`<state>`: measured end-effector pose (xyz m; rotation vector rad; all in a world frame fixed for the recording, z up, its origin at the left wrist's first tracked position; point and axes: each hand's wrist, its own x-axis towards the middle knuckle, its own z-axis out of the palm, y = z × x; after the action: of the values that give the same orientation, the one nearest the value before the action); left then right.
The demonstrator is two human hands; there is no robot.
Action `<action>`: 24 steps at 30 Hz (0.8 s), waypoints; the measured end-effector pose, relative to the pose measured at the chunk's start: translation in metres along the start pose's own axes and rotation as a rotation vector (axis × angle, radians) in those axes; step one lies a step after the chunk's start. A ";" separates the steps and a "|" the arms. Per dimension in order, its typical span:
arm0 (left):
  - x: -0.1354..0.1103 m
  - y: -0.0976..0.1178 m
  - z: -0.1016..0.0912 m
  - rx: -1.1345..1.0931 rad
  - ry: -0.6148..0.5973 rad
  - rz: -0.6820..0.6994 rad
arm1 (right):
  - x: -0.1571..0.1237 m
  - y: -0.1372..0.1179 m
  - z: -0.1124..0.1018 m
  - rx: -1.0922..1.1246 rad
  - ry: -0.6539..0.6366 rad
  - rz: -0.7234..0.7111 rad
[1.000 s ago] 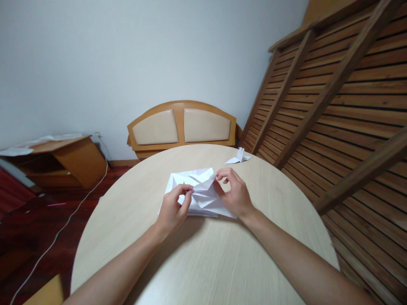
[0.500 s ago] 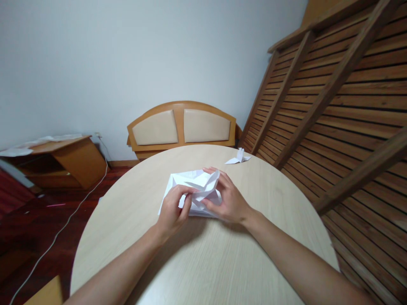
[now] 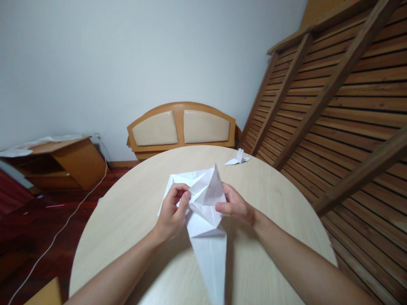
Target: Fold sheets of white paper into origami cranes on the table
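Between my hands is a partly folded sheet of white paper [image 3: 208,250], creased in several places. One long tapering flap hangs toward me over the table, and a peak stands up at the top. My left hand [image 3: 174,207] pinches its left side between thumb and fingers. On the right edge, my right hand [image 3: 237,205] grips the paper, thumb in front and the fingers partly hidden behind. More white paper [image 3: 178,178] spreads flat behind my left hand; whether it is the same sheet I cannot tell.
A small folded paper bird [image 3: 239,158] sits near the far right edge of the round table [image 3: 270,254]. Beyond stands a wooden headboard [image 3: 181,127]. Slatted wooden panels [image 3: 333,106] lean at right. A low cabinet [image 3: 73,163] and a white cable [image 3: 68,222] are at left.
The paper has opened out: a long flap now hangs down toward me and a peak points up. My right hand has shifted slightly right and down to the paper's edge.
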<state>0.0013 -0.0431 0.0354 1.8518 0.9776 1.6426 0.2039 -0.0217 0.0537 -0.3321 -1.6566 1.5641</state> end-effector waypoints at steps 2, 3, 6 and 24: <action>0.003 0.000 0.000 -0.044 0.034 -0.041 | 0.000 -0.001 -0.004 0.028 -0.010 0.044; 0.005 0.000 -0.001 -0.065 0.050 -0.060 | 0.001 -0.002 -0.007 0.034 0.000 0.059; 0.013 -0.003 -0.006 -0.085 0.050 -0.109 | 0.002 -0.007 -0.016 0.051 0.023 0.145; 0.076 0.023 -0.053 -0.034 -0.248 -0.303 | 0.010 -0.097 -0.069 -0.412 0.201 0.163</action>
<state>-0.0446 -0.0044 0.1104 1.7348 1.0532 1.2128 0.2784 0.0149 0.1398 -0.8306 -1.8180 1.2435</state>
